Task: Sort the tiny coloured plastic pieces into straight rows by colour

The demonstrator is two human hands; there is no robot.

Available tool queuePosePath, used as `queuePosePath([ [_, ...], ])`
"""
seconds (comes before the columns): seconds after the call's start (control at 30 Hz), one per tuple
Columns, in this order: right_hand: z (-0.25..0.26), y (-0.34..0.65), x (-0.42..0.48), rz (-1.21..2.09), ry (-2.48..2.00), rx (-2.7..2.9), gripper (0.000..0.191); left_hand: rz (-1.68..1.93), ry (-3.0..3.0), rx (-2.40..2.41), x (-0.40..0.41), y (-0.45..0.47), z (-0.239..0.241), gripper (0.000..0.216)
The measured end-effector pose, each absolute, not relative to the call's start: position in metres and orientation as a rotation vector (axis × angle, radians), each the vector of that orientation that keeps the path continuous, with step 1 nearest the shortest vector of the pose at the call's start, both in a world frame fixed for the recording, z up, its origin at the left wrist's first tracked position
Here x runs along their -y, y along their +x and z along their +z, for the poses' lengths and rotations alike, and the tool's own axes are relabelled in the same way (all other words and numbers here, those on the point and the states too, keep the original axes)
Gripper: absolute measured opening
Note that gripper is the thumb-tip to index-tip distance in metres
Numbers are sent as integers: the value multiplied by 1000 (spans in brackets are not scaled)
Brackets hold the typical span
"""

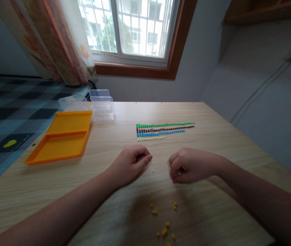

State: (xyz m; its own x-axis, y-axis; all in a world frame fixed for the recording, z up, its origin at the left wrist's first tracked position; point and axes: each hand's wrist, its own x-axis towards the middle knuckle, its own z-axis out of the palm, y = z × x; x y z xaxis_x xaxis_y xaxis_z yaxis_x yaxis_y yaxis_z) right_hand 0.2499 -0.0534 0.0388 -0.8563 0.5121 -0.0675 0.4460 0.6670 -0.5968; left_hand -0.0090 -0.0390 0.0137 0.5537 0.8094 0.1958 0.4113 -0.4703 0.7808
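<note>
My left hand is curled closed just above the wooden table, left of the middle, with thumb and index finger together. Whatever lies inside its curl is hidden. To the right, my right hand is closed with its fingertips pointing down; small pale bits seem to show within the fingers, too small to name. A tiny cream piece lies between the hands. Beyond them run long rows of small blocks: green blocks, brown blocks, blue blocks and a shorter row of cream blocks.
Nearer me lie several loose yellow blocks. An orange two-part tray rests at the left edge of the table, with clear plastic boxes behind it. A window and a wall border the far side.
</note>
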Motion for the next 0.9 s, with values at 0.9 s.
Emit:
queuePosePath([
  [0.9,-15,273,-19,219,-1342,2197,14,759,2131,-966,37,-10,8,24],
])
